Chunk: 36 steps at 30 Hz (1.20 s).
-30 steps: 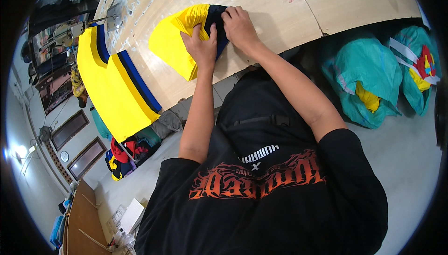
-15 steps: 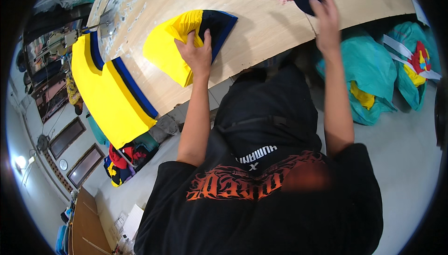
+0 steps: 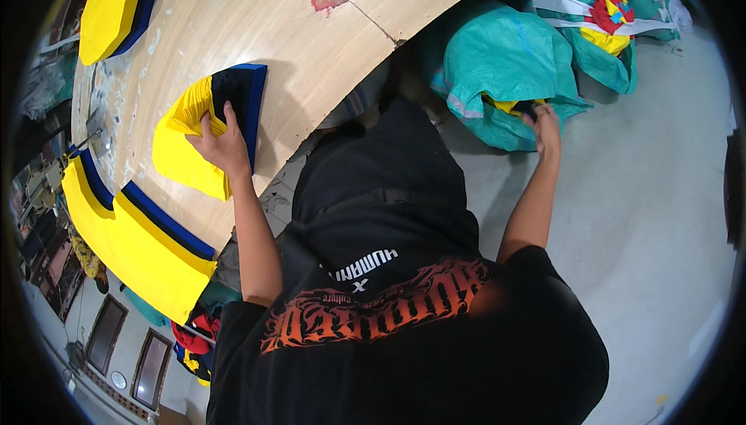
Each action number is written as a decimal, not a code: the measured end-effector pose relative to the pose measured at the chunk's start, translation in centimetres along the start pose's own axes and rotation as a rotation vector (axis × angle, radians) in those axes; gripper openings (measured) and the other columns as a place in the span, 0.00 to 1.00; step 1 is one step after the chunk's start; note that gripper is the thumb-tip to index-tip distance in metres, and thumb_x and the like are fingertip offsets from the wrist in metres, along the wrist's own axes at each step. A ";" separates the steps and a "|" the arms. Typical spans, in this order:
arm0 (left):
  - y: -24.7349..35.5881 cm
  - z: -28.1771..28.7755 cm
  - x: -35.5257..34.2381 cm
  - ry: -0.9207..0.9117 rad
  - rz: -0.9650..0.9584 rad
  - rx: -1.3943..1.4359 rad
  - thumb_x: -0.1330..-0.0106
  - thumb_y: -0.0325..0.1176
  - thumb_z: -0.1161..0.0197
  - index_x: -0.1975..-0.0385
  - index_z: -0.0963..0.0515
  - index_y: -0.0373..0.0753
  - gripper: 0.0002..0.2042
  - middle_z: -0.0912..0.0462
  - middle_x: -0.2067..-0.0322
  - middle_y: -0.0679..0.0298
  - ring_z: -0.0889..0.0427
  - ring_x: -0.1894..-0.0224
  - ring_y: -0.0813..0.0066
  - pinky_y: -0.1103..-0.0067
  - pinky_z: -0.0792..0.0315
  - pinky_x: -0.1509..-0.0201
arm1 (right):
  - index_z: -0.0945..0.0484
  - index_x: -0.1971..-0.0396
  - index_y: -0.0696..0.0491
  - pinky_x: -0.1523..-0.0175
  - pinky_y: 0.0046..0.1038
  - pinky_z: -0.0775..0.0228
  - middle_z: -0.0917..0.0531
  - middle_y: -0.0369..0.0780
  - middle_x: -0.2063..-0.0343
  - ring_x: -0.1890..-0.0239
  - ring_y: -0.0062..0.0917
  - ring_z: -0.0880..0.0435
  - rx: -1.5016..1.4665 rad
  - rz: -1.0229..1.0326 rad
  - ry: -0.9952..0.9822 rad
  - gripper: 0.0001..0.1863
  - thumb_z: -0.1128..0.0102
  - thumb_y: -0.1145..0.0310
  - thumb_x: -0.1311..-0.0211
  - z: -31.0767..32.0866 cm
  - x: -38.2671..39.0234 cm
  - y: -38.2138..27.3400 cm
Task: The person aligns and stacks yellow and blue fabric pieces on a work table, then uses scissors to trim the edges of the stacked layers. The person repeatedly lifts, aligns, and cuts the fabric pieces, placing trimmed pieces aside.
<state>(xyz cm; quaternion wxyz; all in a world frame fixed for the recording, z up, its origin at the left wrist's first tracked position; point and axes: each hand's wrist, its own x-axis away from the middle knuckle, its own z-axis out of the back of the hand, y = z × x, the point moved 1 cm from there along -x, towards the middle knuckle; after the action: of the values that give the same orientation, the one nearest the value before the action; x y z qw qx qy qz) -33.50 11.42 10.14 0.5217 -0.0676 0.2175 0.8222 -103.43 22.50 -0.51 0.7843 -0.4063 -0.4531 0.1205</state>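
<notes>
Left hand [image 3: 220, 144] observed laid on a fanned stack of yellow pieces with a black-and-blue end [image 3: 183, 153], thumb and fingers spread, nothing seen to be pinched. The stack is borne by the bench [image 3: 342, 67], directly beneath that hand. Right hand [image 3: 546, 123] noted well apart, off the bench, fingers bent at the mouth of a green sack [image 3: 505, 56]; dark cloth [image 3: 528, 106] is seen at the fingertips, but whether it is gripped or released cannot be told. Progress is judged to be partway: yellow material [image 3: 499, 104] is already contained in the sack, while many layers are left under the left hand. Further yellow-and-blue pieces are laid out, a long set [image 3: 144, 258] left of and nearer the body than the left hand, a smaller set [image 3: 106, 21] ahead and left of it; whether these are finished or waiting cannot be judged. Writing: white lettering [image 3: 365, 262] and ornate orange lettering [image 3: 381, 301] are carried by the black shirt [image 3: 420, 374], below and between the hands; no label could be made out on the cloth pieces.
</notes>
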 end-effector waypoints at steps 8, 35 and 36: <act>-1.7 -1.1 0.2 0.062 -0.048 0.119 0.38 0.46 0.18 0.54 0.11 0.30 0.24 0.17 0.45 0.29 0.21 0.39 0.29 0.54 0.31 0.26 | 0.15 0.53 0.61 0.50 0.35 0.16 0.13 0.47 0.53 0.57 0.35 0.12 0.055 0.374 0.613 0.15 0.36 0.75 0.39 -2.1 -4.5 -2.0; -0.3 0.3 0.7 0.093 -0.043 0.097 0.38 0.42 0.18 0.54 0.12 0.33 0.20 0.23 0.53 0.38 0.20 0.50 0.37 0.56 0.24 0.44 | 0.28 0.35 0.64 0.56 0.32 0.13 0.16 0.52 0.48 0.60 0.34 0.07 0.033 -0.019 -1.155 0.22 0.49 0.68 0.21 -55.3 23.7 -9.4; -0.2 0.4 0.6 0.075 -0.035 0.104 0.37 0.42 0.18 0.54 0.12 0.33 0.20 0.23 0.54 0.38 0.20 0.49 0.37 0.56 0.24 0.44 | 0.27 0.36 0.64 0.56 0.32 0.13 0.16 0.52 0.49 0.61 0.34 0.07 0.049 -0.014 -1.157 0.21 0.49 0.68 0.21 -55.2 23.7 -9.5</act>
<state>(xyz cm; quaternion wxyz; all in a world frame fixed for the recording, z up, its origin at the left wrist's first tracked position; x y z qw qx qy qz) -33.54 12.16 10.26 0.5304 -0.0749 0.2782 0.7973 -47.20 0.41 6.80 0.4191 -0.2530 -0.8078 0.3284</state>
